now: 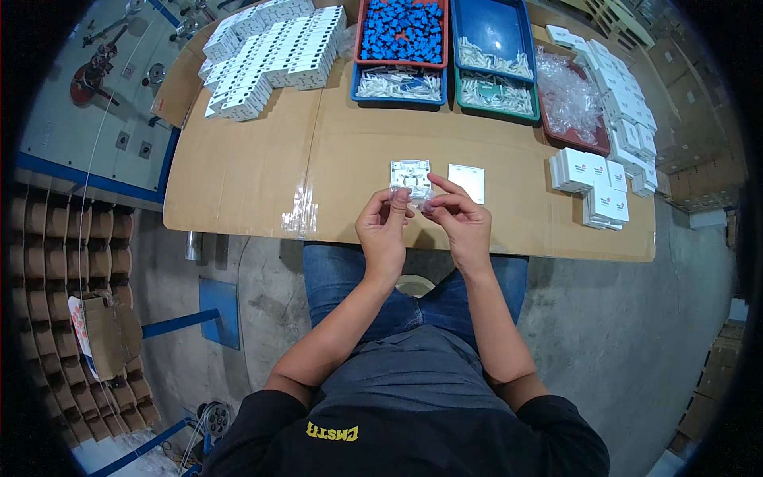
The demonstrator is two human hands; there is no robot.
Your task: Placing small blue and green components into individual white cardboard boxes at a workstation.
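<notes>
Near edge of the counter [254,175]: left hand [383,232] and right hand [463,224], both grips pinched narrow right by the white frame [409,170], holding what looks like a clear bag [416,204]. If either slackens, it'd probably slip and spill.

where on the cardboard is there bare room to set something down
Widest patch: the cardboard left of the left hand, below the stacked white units. Another lies between the white plate and the white boxes at right. Crowded: the far side, with the blue tray, and around the white frame by the right hand.
</notes>
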